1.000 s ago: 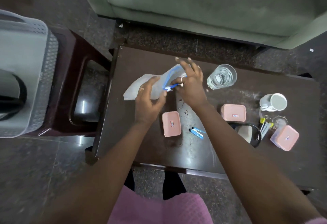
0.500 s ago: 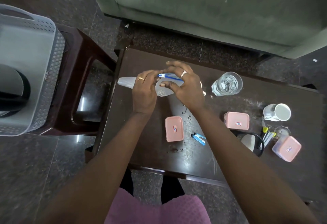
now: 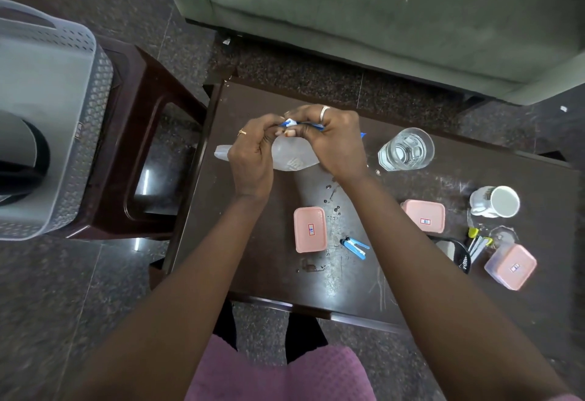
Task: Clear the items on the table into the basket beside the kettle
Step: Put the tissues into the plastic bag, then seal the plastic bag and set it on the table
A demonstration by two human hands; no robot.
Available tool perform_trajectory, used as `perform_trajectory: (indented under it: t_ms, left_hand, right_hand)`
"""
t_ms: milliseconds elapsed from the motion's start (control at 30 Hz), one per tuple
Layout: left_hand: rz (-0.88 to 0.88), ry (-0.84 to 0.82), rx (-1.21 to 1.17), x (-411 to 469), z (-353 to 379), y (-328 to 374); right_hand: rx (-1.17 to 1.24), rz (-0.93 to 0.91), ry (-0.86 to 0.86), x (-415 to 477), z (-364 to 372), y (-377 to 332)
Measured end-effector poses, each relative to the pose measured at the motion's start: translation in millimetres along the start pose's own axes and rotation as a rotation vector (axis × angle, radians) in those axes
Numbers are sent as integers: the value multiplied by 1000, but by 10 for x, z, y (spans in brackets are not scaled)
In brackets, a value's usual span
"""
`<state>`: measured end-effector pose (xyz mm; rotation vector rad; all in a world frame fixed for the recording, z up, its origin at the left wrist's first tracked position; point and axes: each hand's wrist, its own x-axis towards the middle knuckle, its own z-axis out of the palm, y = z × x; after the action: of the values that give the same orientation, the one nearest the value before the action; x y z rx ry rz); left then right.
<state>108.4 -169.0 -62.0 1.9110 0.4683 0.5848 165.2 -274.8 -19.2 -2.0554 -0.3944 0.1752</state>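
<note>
Fingers of the left hand (image 3: 251,156) and right hand (image 3: 335,144) pinch the blue zip edge of a clear crumpled plastic bag (image 3: 292,161), which hangs below the fingertips over the dark brown counter (image 3: 253,258). 3 pink lidded plastic boxes (image 3: 310,229) (image 3: 424,215) (image 3: 511,266) lie on the counter nearby. The grey perforated plastic basket (image 3: 63,109) stands well apart on the left, beside the black kettle (image 3: 22,159).

Both forearms are bare, with no sleeves reaching the wrists. The left hand (image 3: 250,159) wears a thin gold-coloured ring (image 3: 242,132), and the right hand (image 3: 335,144) a broader silver band (image 3: 324,113). Below is a pink waffle-textured garment (image 3: 278,375) over black legwear (image 3: 304,334). A pink sleeve edge (image 3: 569,398) shows by the right upper arm.
</note>
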Motion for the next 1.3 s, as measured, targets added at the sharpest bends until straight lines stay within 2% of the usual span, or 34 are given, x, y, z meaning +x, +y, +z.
perform_trajectory:
  t_ms: [167,400,600,933,1100,1167,1233,1300]
  left_hand:
    - [92,-38,38,20,32,50]
    - [67,41,157,-43,121,123]
    - [36,71,148,-65,134,203]
    - [48,240,252,98,16,207]
    - [33,204,313,86,34,188]
    - [26,191,307,101,34,195]
    - [58,146,274,144,6,200]
    - [132,71,224,197,-21,206]
  right_hand:
    - [31,70,-21,-9,-43,38]
    - [-56,72,-8,-37,-23,18]
    - [-116,71,-2,-73,-60,29]
    - [-132,334,137,-202,-489,538]
    - [-159,418,161,-214,-569,633]
    - [-219,428,81,-182,-582,601]
    - [-311,386,-87,-131,-556,474]
    - [-268,252,-195,-78,-444,258]
